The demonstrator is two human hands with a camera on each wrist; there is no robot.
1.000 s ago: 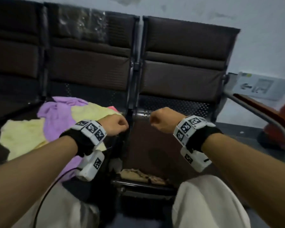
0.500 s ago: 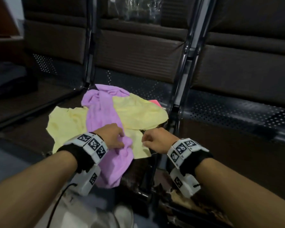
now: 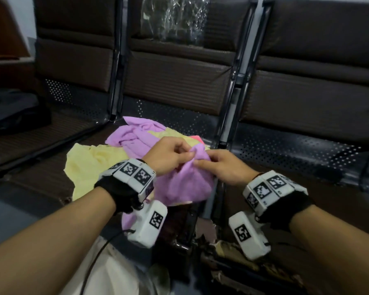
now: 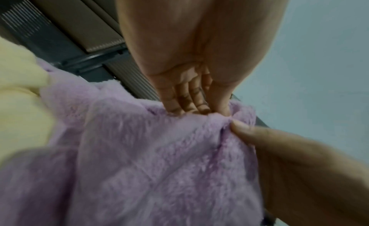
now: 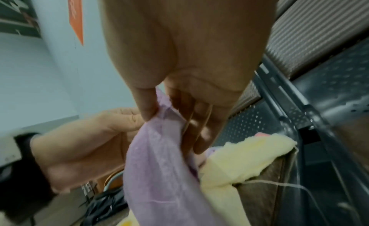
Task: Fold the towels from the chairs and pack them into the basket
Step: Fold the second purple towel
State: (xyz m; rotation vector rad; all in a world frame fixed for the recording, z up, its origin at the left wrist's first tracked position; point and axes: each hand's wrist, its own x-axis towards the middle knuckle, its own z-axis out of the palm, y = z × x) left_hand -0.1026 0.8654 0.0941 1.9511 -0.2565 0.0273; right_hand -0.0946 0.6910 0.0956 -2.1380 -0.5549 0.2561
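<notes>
Since half a second ago both hands have come together and lifted a bunched edge of the purple towel (image 3: 179, 179) off the pile. I see the row of dark chairs (image 3: 179, 67) behind, and on the middle seat the yellow towel (image 3: 87, 165) spread under the purple one, with a pink scrap (image 3: 196, 138) peeking behind. My left hand (image 3: 168, 156) pinches the purple fabric between thumb and fingers (image 4: 185, 101); my right hand (image 3: 224, 167) pinches the same edge just beside it, touching. No basket shows.
</notes>
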